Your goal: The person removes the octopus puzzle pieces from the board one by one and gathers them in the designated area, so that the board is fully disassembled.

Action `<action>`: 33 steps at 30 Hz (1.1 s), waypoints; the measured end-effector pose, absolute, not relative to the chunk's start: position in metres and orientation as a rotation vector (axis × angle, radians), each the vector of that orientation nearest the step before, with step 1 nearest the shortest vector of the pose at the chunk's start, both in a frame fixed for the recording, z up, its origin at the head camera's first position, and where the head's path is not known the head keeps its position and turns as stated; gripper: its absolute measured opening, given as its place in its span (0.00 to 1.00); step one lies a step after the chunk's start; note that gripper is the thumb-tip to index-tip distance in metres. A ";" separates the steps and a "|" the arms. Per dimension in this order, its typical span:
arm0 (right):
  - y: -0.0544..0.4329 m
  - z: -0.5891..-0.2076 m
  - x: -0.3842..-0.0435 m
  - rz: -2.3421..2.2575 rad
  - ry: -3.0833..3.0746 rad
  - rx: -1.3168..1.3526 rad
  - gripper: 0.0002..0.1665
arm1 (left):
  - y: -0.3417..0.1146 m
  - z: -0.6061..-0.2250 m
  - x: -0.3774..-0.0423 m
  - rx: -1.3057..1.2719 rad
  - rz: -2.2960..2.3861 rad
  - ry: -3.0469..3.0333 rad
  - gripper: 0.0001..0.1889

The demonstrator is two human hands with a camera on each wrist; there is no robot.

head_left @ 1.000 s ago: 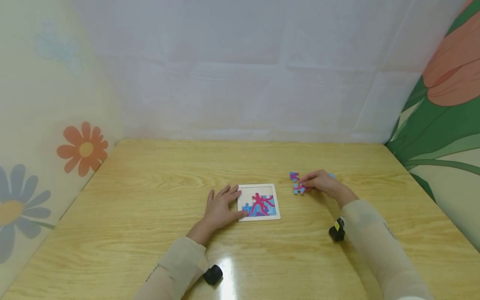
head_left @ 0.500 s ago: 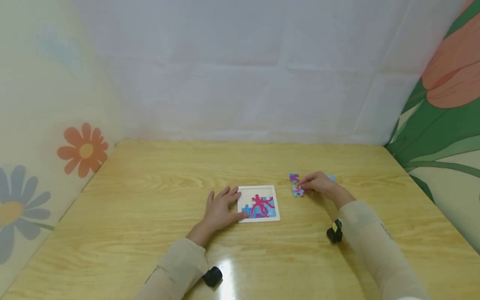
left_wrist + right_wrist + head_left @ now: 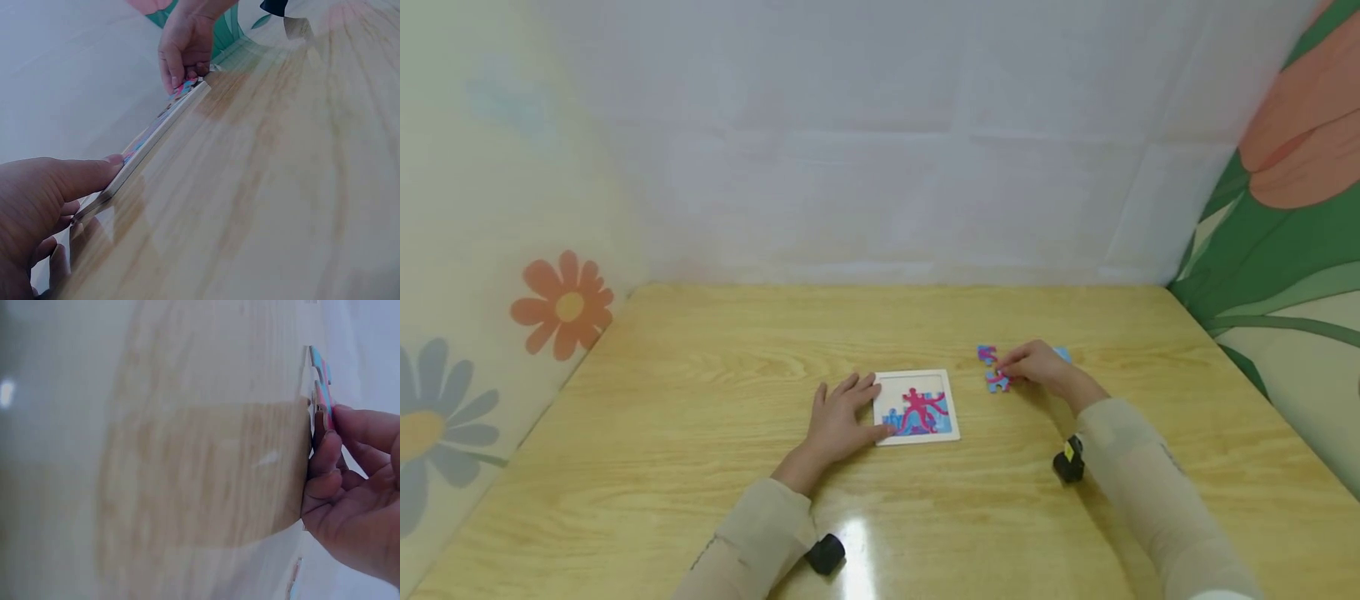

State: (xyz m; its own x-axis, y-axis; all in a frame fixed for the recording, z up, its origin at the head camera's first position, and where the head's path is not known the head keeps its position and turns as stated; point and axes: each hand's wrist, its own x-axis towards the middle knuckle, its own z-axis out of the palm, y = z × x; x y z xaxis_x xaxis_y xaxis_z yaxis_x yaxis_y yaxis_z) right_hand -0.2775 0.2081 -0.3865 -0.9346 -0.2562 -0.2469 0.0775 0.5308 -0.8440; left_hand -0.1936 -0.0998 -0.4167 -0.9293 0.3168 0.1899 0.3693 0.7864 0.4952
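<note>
A white square puzzle tray [image 3: 954,417] lies on the table, its lower part filled with joined pieces [image 3: 921,414] showing a pink octopus on blue. My left hand [image 3: 842,419] rests at the tray's left side with fingers spread; in the left wrist view its thumb [image 3: 94,175] presses the tray's edge. Right of the tray, my right hand [image 3: 1043,367] pinches a pink and blue puzzle piece [image 3: 323,400] between thumb and fingers, low over the tabletop. Just beyond that piece lies another loose puzzle piece [image 3: 987,354]. The hand partly hides the pinched piece.
Part of a light blue piece [image 3: 1063,353] shows behind my right hand. The wooden table [image 3: 737,350] ends at a white cloth [image 3: 850,200] at the back. Walls painted with flowers stand at both sides. A black camera sits on each wrist.
My right fingers shift slightly on the pinched piece, which now looks a little apart from the loose piece beyond it. The left hand and tray stay in place.
</note>
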 end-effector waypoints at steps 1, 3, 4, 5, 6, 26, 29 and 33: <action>0.208 -0.386 -0.278 -1.369 2.431 -0.144 0.12 | -0.100 -0.417 -0.194 -0.553 -0.826 -2.878 0.35; 0.207 -0.386 -0.277 -1.376 2.430 -0.133 0.12 | -0.101 -0.417 -0.194 -0.551 -0.829 -2.881 0.35; 0.207 -0.386 -0.277 -1.378 2.428 -0.139 0.12 | -0.101 -0.417 -0.194 -0.552 -0.829 -2.882 0.35; 0.207 -0.386 -0.277 -1.382 2.427 -0.138 0.12 | -0.101 -0.417 -0.194 -0.552 -0.827 -2.883 0.35; 0.207 -0.386 -0.277 -1.386 2.426 -0.137 0.12 | -0.101 -0.417 -0.194 -0.552 -0.823 -2.885 0.35; 0.208 -0.387 -0.277 -1.383 2.449 -0.207 0.13 | -0.102 -0.417 -0.195 -0.558 -0.820 -2.883 0.36; 0.209 -0.388 -0.276 -1.401 2.443 -0.211 0.13 | -0.102 -0.418 -0.195 -0.566 -0.819 -2.877 0.36; 0.210 -0.388 -0.277 -1.371 2.450 -0.179 0.13 | -0.102 -0.420 -0.196 -0.571 -0.819 -2.876 0.36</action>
